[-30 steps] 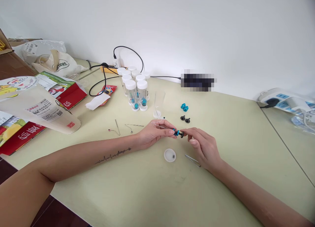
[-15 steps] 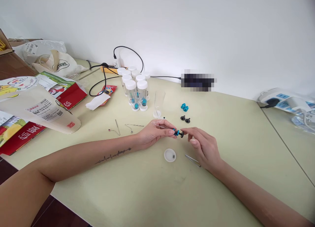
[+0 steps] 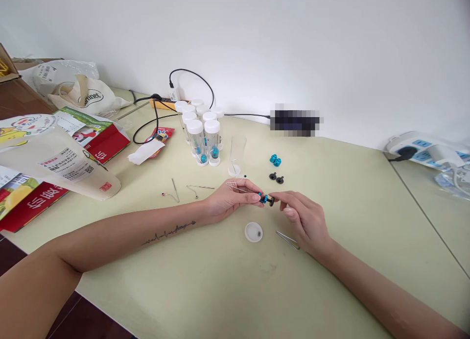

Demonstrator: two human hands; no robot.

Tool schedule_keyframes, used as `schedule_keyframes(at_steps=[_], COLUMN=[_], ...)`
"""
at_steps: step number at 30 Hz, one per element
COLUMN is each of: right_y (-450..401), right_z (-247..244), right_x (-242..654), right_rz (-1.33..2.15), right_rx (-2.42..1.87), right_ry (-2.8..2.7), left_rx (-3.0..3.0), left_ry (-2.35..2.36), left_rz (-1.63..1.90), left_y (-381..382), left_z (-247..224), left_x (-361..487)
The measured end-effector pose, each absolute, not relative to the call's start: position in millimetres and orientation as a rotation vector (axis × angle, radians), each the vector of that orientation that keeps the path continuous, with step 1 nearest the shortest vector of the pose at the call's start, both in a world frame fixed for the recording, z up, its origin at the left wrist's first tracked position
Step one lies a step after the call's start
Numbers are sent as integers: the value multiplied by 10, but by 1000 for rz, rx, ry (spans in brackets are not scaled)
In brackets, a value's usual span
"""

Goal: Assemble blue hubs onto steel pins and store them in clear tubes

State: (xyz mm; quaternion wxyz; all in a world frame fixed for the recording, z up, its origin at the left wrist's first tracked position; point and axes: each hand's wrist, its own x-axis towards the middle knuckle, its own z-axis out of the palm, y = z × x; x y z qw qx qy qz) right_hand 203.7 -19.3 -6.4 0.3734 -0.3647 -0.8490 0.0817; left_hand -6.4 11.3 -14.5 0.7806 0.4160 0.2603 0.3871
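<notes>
In the head view, your left hand (image 3: 233, 200), at the middle of the frame, pinches a small blue-and-black part (image 3: 263, 198) between thumb and fingers, its black disc (image 3: 271, 201) pointing right. Your right hand (image 3: 304, 219), right of center, has a loosely spread grip: the index fingertip meets the disc while the thumb stands apart. Just below the part, a white cap (image 3: 251, 238) lies on the bench (image 3: 220, 280), with metal tweezers (image 3: 287, 240) beside your right hand. Above it you have two black pieces (image 3: 280, 180), blue pieces (image 3: 277, 162) and, upper center, white-capped tubes (image 3: 212, 126).
</notes>
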Motion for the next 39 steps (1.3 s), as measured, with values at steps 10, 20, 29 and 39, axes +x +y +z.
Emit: schedule_keyframes(at_steps=[10, 20, 29, 39], right_y=[-191, -160, -162, -175], right_z=[-53, -74, -111, -74], right_x=[2038, 2017, 2017, 2027], right_rz=[216, 195, 232, 256], right_rx=[-949, -987, -965, -1013], right_ry=[-2171, -2293, -2249, -2251], left_rx=[879, 991, 981, 970], left_ry=[576, 575, 577, 575], left_rz=[848, 780, 789, 783], left_y=[118, 111, 108, 116], left_z=[-137, -110, -117, -111], left_x=[-49, -71, -70, -69])
